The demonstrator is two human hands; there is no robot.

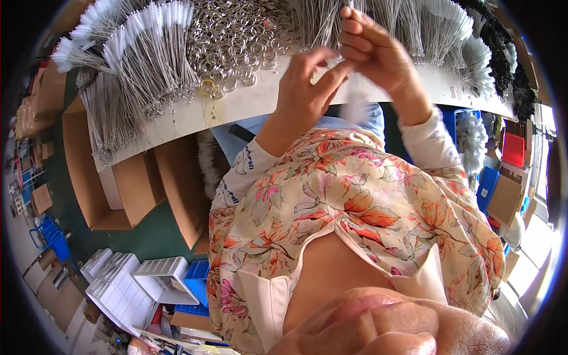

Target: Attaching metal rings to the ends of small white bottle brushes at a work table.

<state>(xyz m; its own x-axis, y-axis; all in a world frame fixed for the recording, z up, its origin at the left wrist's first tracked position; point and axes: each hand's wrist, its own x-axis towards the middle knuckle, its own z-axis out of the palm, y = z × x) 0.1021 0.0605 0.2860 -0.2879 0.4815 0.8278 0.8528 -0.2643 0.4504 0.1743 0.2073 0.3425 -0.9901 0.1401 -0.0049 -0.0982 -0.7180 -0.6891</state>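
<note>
My left hand point(305, 89) and my right hand point(378, 53) meet above the white table point(236, 106). Thumb and forefinger of the left hand pinch a small shiny metal piece point(335, 61); its kind is too small to tell. The right hand's fingers curl around the same spot, touching the left fingertips, with thin wire brush stems point(322, 23) just behind them. A heap of metal rings point(236, 35) lies left of the hands. Bundles of white-bristled wire brushes point(142, 59) fan out at the far left.
More brushes point(438, 29) and dark-bristled ones point(503, 53) line the table's right side. Below the table stand open cardboard boxes point(94, 177), white trays point(130, 284), blue crates point(198, 281) and a red bin point(513, 148) on a green floor.
</note>
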